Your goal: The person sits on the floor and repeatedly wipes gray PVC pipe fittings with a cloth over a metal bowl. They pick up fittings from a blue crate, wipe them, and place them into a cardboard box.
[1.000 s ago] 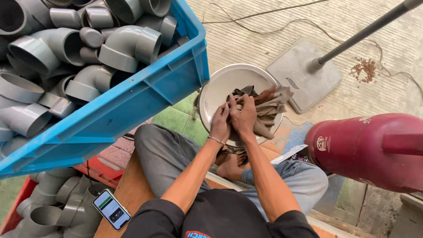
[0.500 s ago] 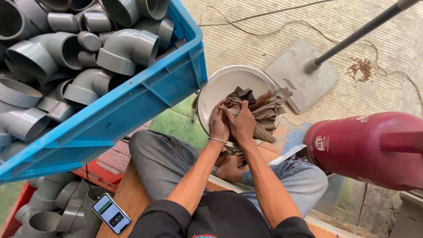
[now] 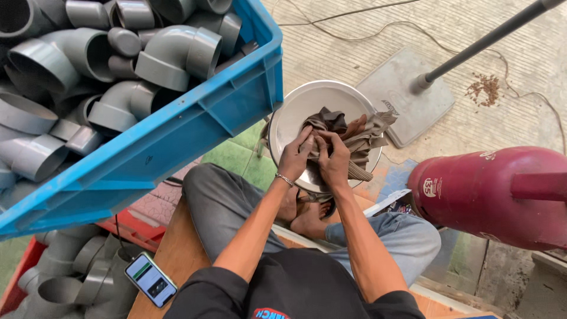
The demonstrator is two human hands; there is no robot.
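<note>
Left hand (image 3: 295, 158) and right hand (image 3: 334, 160) both clench brown cloth (image 3: 345, 131) over metal basin (image 3: 319, 115) on the floor. Risk, judged: tilted basin could tip if the wringing pulls sideways.

One screen and two labels from where I'm watching.
I see a lit smartphone screen (image 3: 150, 280) lying face up at lower left, a small white round label (image 3: 433, 187) on the red gas cylinder (image 3: 496, 189), and a printed package corner (image 3: 394, 204) beside it.
</note>
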